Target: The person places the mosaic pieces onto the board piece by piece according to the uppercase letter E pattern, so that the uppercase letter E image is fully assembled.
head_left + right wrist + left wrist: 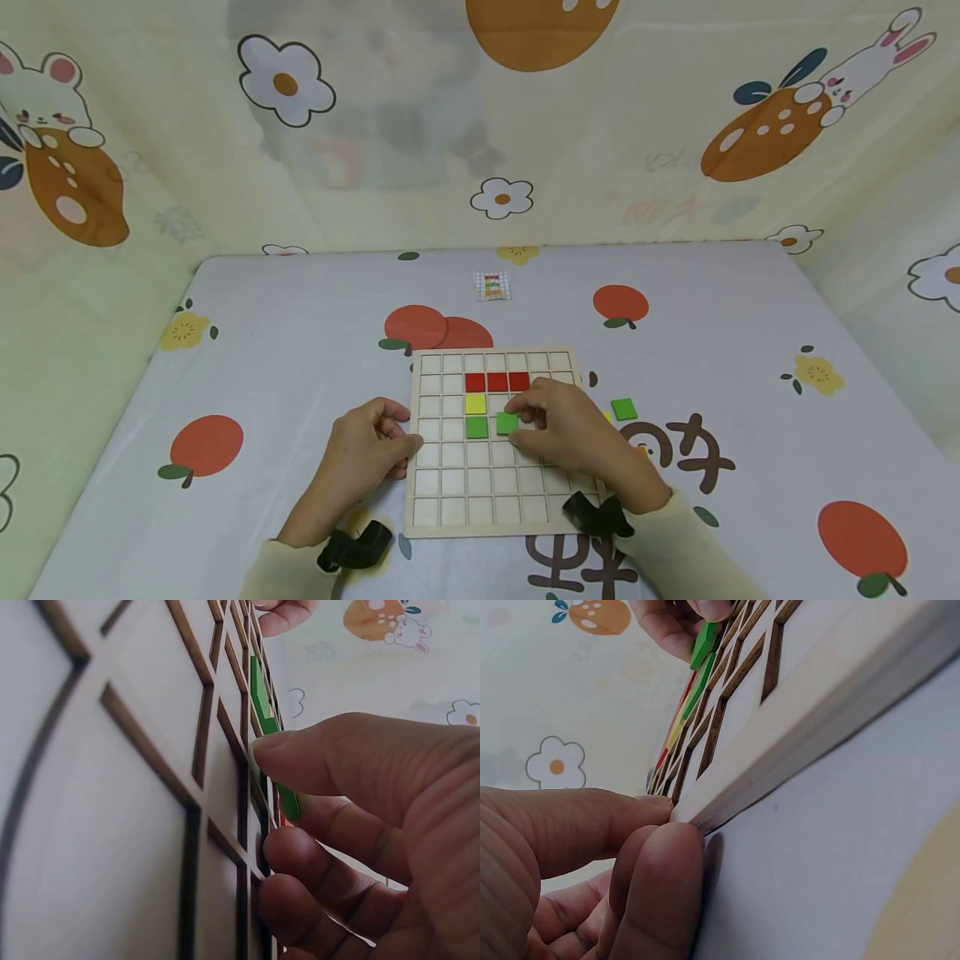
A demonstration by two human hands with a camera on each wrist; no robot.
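A wooden grid board (477, 481) lies on the table. My left hand (369, 442) holds its left edge, the thumb against the side and the index fingertip at the rim in the left wrist view. My right hand (566, 425) pinches a square green tile (506, 423) between thumb and index finger; the tile (289, 802) is tilted in the right wrist view. Left of it, another green tile (477, 427) sits in a cell. Above that one are a yellow tile (476, 403) and a row of three red tiles (497, 382).
A loose green tile (623, 409) lies right of the board, and a yellow piece (607, 416) is mostly hidden behind my right hand. A small card with a coloured grid pattern (492, 286) lies farther back. A patterned cloth (300, 350) covers the table.
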